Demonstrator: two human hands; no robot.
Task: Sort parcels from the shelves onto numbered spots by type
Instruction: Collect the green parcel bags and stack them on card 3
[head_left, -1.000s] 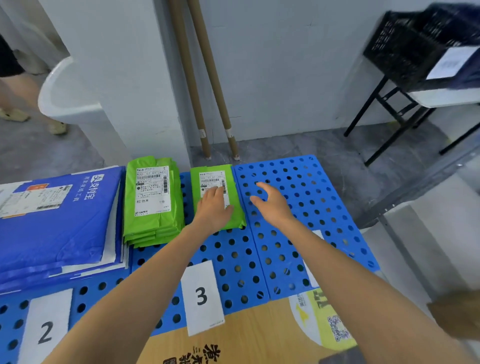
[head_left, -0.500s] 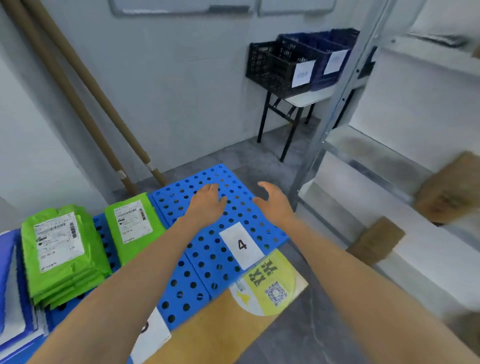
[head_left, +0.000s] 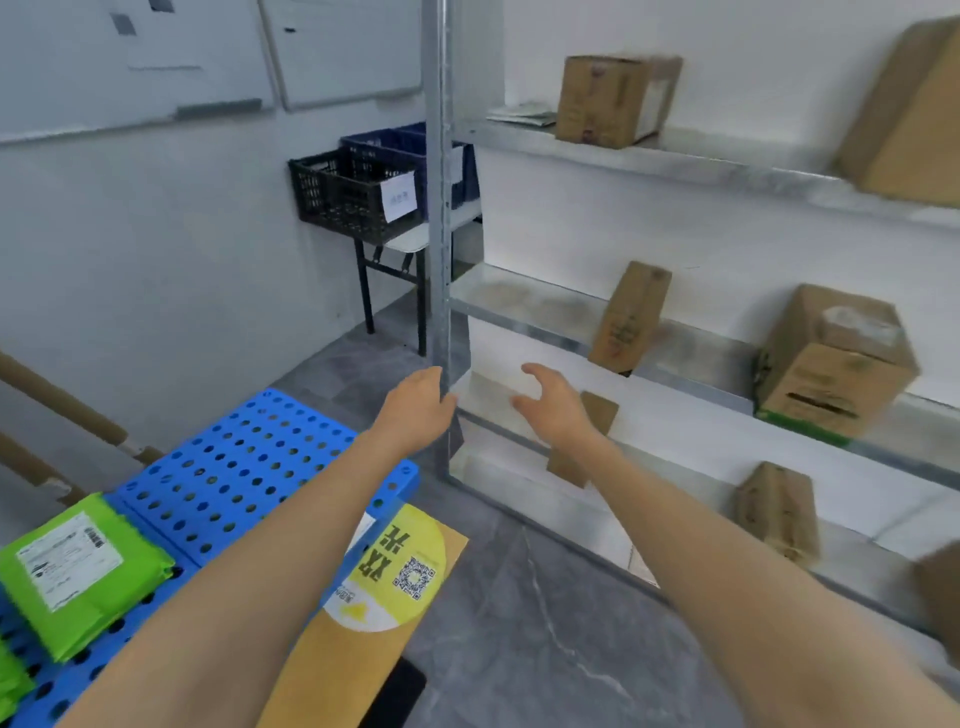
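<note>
While both hands hold nothing, left hand sits w/ fingers relaxed just beside shelf upright; right hand is spread wide in front of small cardboard parcel on lower shelf. Green parcel lies on blue perforated board, btm left.
</note>
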